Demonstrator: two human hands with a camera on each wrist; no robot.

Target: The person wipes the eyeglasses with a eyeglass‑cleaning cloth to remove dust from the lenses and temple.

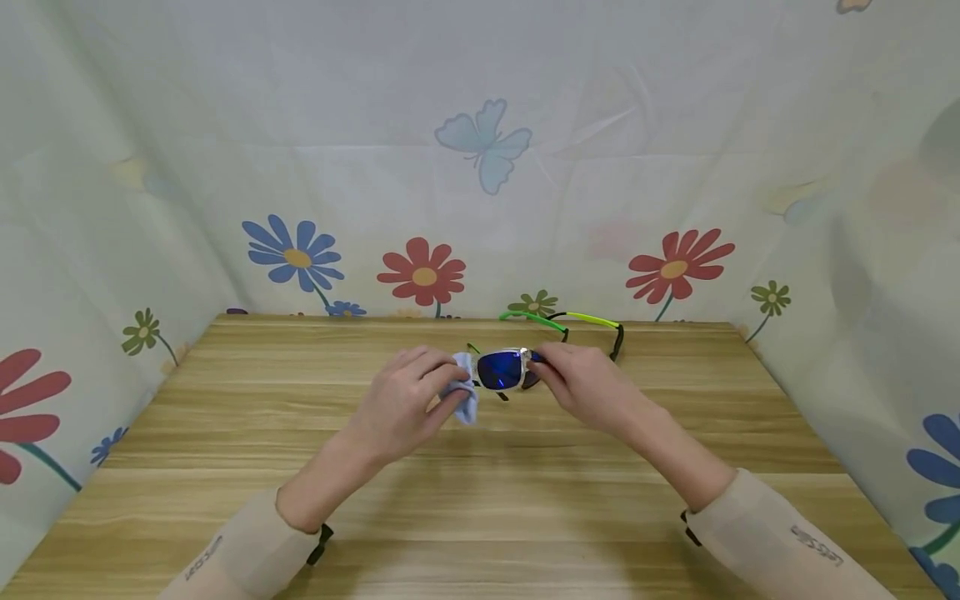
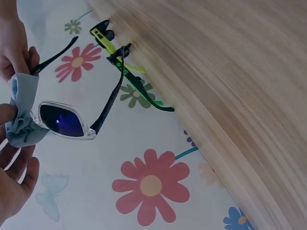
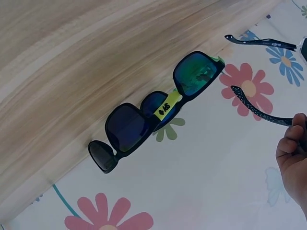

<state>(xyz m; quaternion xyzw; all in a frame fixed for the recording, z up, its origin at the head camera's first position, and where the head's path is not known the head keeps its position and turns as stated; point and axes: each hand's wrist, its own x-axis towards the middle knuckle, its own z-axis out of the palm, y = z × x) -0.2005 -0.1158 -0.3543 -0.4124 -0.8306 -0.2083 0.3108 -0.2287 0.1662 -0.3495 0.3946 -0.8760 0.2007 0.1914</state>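
A pair of sunglasses (image 1: 499,370) with a clear frame, dark blue lens and dark temples is held up over the table between both hands. My left hand (image 1: 405,402) pinches a light blue cloth (image 1: 467,407) between thumb and fingers, folded over one end of the sunglasses. That cloth (image 2: 25,93) hides the lens under it in the left wrist view. With thumb and fingers, my right hand (image 1: 596,385) grips the other end of the frame, near the hinge. The speckled dark temples (image 3: 264,115) stick out unfolded in the right wrist view.
Two more pairs of sunglasses lie close together near the table's back edge: one with yellow temples and dark blue lenses (image 3: 127,125), one with green temples and green lenses (image 3: 194,73). A flower-printed curtain (image 1: 345,192) surrounds the wooden table (image 1: 285,392) at back and sides.
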